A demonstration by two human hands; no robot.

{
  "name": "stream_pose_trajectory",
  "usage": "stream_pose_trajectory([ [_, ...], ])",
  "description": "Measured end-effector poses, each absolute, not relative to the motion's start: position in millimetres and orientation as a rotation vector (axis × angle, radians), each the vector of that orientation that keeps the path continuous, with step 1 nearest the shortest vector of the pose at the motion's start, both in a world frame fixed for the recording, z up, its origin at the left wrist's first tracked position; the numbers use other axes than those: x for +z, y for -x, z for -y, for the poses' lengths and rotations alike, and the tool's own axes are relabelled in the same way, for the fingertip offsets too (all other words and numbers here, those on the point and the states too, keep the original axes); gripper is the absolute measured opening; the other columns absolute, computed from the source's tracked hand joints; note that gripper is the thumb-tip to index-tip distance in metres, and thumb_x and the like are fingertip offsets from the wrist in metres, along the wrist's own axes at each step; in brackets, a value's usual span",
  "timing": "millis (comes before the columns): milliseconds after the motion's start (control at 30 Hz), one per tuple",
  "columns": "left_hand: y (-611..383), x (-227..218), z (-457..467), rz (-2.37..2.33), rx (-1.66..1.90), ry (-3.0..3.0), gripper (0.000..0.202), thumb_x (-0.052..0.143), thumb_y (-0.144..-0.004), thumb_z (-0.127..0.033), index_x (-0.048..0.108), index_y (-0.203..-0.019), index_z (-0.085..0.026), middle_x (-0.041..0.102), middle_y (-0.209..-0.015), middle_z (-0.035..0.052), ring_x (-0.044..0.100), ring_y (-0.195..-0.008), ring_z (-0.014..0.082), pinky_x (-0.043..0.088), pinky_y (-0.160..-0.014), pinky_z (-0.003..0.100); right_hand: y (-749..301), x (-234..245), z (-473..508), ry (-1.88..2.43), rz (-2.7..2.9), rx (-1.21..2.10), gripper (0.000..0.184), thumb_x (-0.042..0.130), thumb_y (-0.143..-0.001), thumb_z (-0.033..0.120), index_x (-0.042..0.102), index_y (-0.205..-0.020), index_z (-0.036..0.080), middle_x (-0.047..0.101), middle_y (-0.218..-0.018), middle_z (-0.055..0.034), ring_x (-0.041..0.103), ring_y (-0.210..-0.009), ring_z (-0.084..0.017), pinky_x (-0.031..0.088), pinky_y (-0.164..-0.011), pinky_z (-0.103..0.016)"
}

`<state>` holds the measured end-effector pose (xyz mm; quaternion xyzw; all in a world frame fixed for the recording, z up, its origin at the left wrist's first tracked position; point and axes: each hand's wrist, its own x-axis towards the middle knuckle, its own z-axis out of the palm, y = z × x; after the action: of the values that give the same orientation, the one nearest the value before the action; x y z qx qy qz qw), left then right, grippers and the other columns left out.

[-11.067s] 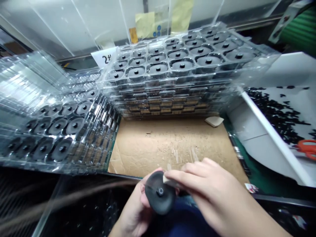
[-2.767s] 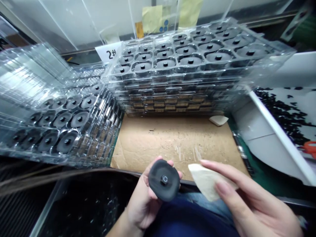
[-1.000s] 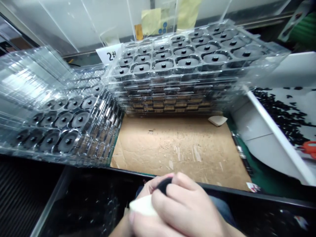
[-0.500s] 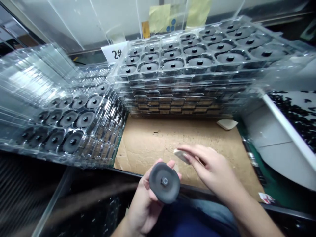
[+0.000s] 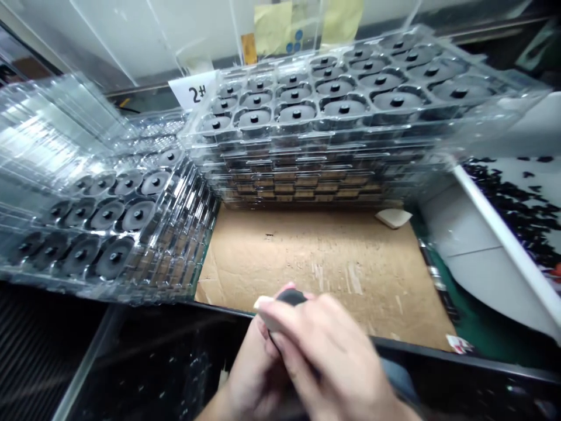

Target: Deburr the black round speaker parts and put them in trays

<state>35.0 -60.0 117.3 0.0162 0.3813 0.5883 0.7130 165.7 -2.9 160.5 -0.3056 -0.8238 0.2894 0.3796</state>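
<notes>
Black disc point(image 5: 291, 297), held between both hands, cupped by the left hand point(image 5: 249, 380) with fingers curled under it (only its top edge shows). Right hand point(image 5: 333, 356), fingers closed over it, pinches a pale pad point(image 5: 265, 305), seemingly pressed against the disc. Beyond: stacked clear trays point(image 5: 307, 140), cardboard sheet point(image 5: 315, 263).

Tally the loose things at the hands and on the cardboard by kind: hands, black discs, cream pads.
Hands: 2 (left hand, right hand)
Black disc: 1
Cream pads: 2 (one in the right hand, one on the cardboard)
Total: 5
</notes>
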Motion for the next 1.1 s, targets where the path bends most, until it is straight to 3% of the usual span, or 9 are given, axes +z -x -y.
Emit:
stream_pose_trajectory([
  [67, -34, 118, 59, -0.839, 1.329, -0.076, 0.047, 0.081, -0.057, -0.034, 0.068, -0.102, -0.029, 0.069, -0.106, 0.0015, 0.061, -0.100, 0.0225, 0.039, -0.099, 0.037, -158, 167, 5, 0.710, 2.198, 0.824, 0.027, 0.047, -0.085, 0.010, 0.061, -0.108, 0.016, 0.070, -0.087, -0.0041, 0.062, -0.072, -0.016, 0.049, -0.068, -0.029],
  [167, -35, 118, 58, -0.812, 1.345, -0.105, 0.051, 0.082, -0.055, -0.034, 0.067, -0.104, -0.030, 0.068, -0.106, 0.0012, 0.062, -0.099, 0.0218, 0.038, -0.100, 0.037, -152, 165, 3, 0.799, 2.237, 0.874, 0.023, 0.044, -0.086, 0.010, 0.064, -0.095, 0.017, 0.070, -0.082, -0.0021, 0.061, -0.067, -0.015, 0.047, -0.064, -0.029],
  [300, -36, 120, 57, -0.785, 1.258, -0.062, 0.049, 0.080, -0.058, -0.034, 0.067, -0.105, -0.027, 0.068, -0.108, 0.0035, 0.058, -0.107, 0.0216, 0.036, -0.102, 0.032, -151, 162, 2, 0.784, 2.105, 0.660, 0.025, 0.045, -0.085, 0.010, 0.062, -0.103, 0.011, 0.069, -0.080, -0.0058, 0.061, -0.066, -0.016, 0.046, -0.062, -0.031],
  [433, -27, 119, 58, -0.713, 1.256, -0.079, 0.057, 0.085, -0.046, -0.033, 0.068, -0.100, -0.029, 0.069, -0.104, 0.0002, 0.062, -0.095, 0.0194, 0.046, -0.089, 0.029, -174, 165, 3, 0.715, 2.266, 0.864, 0.023, 0.045, -0.086, 0.012, 0.062, -0.099, 0.022, 0.070, -0.077, 0.0006, 0.062, -0.063, -0.012, 0.048, -0.061, -0.026],
  [500, -25, 117, 58, -0.678, 1.271, -0.075, 0.052, 0.084, -0.051, -0.029, 0.068, -0.100, -0.030, 0.069, -0.104, 0.0000, 0.064, -0.093, 0.0179, 0.048, -0.085, 0.026, -190, 161, 0, 0.795, 2.287, 0.904, 0.023, 0.047, -0.086, 0.014, 0.062, -0.099, 0.025, 0.069, -0.074, 0.0024, 0.061, -0.059, -0.011, 0.048, -0.057, -0.024],
  [667, -31, 120, 59, -0.517, 1.289, -0.082, 0.048, 0.078, -0.063, -0.025, 0.065, -0.108, -0.029, 0.068, -0.111, 0.0012, 0.065, -0.100, 0.0219, 0.049, -0.087, 0.027, -206, 107, -20, 1.277, 1.888, 0.955, 0.021, 0.048, -0.089, 0.026, 0.063, -0.103, 0.028, 0.067, -0.098, -0.0020, 0.064, -0.084, -0.015, 0.052, -0.064, -0.023],
  [800, -33, 124, 57, -0.434, 1.271, -0.056, 0.047, 0.078, -0.063, -0.028, 0.065, -0.108, -0.025, 0.069, -0.109, 0.0031, 0.065, -0.100, 0.0241, 0.052, -0.086, 0.030, -194, 44, -32, 1.334, 1.888, 0.951, 0.022, 0.053, -0.083, 0.027, 0.068, -0.098, 0.022, 0.063, -0.095, -0.0068, 0.058, -0.059, -0.013, 0.052, -0.061, -0.031],
  [900, -32, 122, 59, -0.413, 1.262, -0.017, 0.047, 0.076, -0.062, -0.036, 0.066, -0.107, -0.024, 0.069, -0.107, 0.0042, 0.065, -0.100, 0.0243, 0.052, -0.086, 0.030, -186, 28, -28, 1.378, 1.833, 0.890, 0.030, 0.048, -0.084, 0.026, 0.061, -0.110, 0.018, 0.054, -0.109, -0.0115, 0.045, -0.045, -0.006, 0.051, -0.059, -0.034],
  [1100, -32, 114, 66, -0.534, 1.289, -0.132, 0.047, 0.054, -0.078, -0.052, 0.055, -0.121, -0.034, 0.065, -0.115, 0.0042, 0.067, -0.095, 0.0250, 0.052, -0.084, 0.037, -188, 57, -10, 1.278, 1.866, 0.935, 0.025, 0.047, -0.087, 0.025, 0.062, -0.107, 0.022, 0.059, -0.108, -0.0095, 0.061, -0.073, -0.015, 0.053, -0.065, -0.030],
])
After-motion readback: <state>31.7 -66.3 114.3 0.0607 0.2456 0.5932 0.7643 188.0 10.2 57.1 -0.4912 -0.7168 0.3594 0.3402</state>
